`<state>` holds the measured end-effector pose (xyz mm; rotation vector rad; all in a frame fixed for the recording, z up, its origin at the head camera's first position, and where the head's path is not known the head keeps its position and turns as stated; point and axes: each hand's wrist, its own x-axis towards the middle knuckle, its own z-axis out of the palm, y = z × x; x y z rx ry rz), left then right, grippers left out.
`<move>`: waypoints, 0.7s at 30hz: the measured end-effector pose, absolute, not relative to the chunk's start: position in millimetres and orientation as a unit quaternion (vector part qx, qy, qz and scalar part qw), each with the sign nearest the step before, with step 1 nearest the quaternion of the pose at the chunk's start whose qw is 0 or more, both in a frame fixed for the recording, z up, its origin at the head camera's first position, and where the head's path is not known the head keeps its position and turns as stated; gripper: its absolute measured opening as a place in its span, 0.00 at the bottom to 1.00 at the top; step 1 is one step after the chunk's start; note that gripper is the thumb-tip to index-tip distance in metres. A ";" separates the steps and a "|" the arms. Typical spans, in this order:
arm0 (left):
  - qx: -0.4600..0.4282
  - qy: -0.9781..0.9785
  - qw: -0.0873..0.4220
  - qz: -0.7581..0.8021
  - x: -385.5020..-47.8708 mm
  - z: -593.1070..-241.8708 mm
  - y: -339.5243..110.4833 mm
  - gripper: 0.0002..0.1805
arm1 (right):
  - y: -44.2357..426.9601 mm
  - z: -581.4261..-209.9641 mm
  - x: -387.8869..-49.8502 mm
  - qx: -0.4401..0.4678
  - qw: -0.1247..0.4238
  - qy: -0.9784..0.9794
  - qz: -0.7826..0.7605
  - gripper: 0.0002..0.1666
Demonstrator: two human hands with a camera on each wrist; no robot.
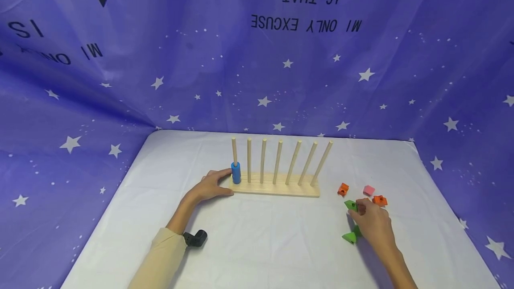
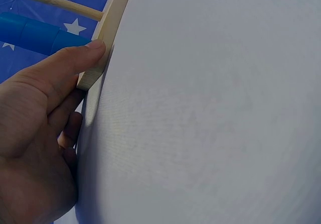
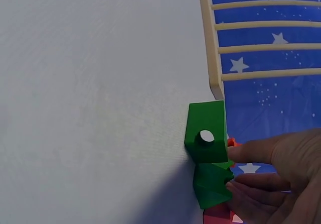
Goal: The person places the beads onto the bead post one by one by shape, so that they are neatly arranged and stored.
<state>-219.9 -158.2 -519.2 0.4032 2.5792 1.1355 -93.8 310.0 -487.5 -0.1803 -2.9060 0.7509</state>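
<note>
A wooden peg rack (image 1: 277, 189) stands mid-table, with several blue pieces (image 1: 236, 174) stacked on its leftmost peg. My left hand (image 1: 210, 186) grips the rack's left end; in the left wrist view the thumb of this hand (image 2: 45, 113) lies on the base (image 2: 95, 71) beside the blue pieces (image 2: 37, 33). At the right, my right hand (image 1: 375, 224) pinches a green block (image 1: 350, 204) at thumb and fingertips. Two more green blocks (image 1: 349, 237) lie just nearer. From the right wrist, a holed green block (image 3: 206, 123) partly hides what my hand (image 3: 281, 179) holds.
Two orange blocks (image 1: 343, 189) and a pink block (image 1: 369, 190) lie beyond my right hand, one orange block close to its knuckles. A black device (image 1: 196, 238) is at my left wrist. Purple star-printed cloth (image 1: 265, 79) rises behind the white table (image 1: 265, 244) and along its sides.
</note>
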 end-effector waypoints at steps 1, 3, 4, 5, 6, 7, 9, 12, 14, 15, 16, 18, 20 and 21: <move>0.140 0.896 0.145 0.395 -219.8 -518.5 -158.6 0.45 | 309.5 -486.9 -94.6 -0.057 0.065 -0.965 0.248 0.21; 0.140 0.896 0.143 0.396 -219.6 -517.6 -159.2 0.45 | 308.5 -486.4 -96.1 -0.055 0.061 -0.966 0.247 0.22; 0.141 0.896 0.143 0.397 -219.6 -517.3 -159.2 0.45 | 308.0 -486.8 -96.8 -0.058 0.061 -0.966 0.246 0.21; 0.142 0.896 0.143 0.396 -219.6 -517.4 -159.4 0.45 | 307.3 -487.4 -97.2 -0.061 0.063 -0.966 0.244 0.21; 0.142 0.896 0.143 0.396 -219.8 -517.7 -159.5 0.45 | 306.6 -488.2 -97.7 -0.063 0.064 -0.966 0.244 0.20; 0.142 0.896 0.143 0.395 -219.9 -517.9 -159.6 0.45 | 305.7 -489.2 -98.0 -0.066 0.063 -0.966 0.242 0.19; 0.143 0.897 0.144 0.393 -220.3 -518.9 -159.9 0.45 | 304.0 -491.5 -98.6 -0.070 0.061 -0.967 0.238 0.17; 0.142 0.898 0.145 0.390 -221.0 -520.0 -159.5 0.46 | 301.6 -495.0 -98.1 -0.075 0.054 -0.969 0.228 0.16; 0.144 0.899 0.144 0.388 -221.0 -520.4 -159.3 0.46 | 299.9 -496.2 -97.5 -0.077 0.056 -0.970 0.223 0.16; 0.144 0.899 0.144 0.389 -221.0 -520.3 -159.1 0.46 | 299.1 -496.6 -97.3 -0.075 0.064 -0.970 0.224 0.17; 0.143 0.899 0.144 0.389 -221.0 -520.2 -159.0 0.46 | 297.9 -496.2 -97.1 -0.069 0.074 -0.968 0.230 0.17; 0.142 0.898 0.143 0.390 -220.6 -519.8 -158.8 0.46 | 294.4 -493.9 -96.8 -0.051 0.096 -0.961 0.253 0.17; 0.140 0.898 0.144 0.392 -220.4 -519.1 -158.6 0.46 | 289.4 -489.5 -97.4 -0.023 0.122 -0.949 0.291 0.17; 0.139 0.898 0.143 0.392 -220.4 -518.7 -158.7 0.46 | 286.0 -486.4 -97.9 -0.006 0.135 -0.941 0.311 0.17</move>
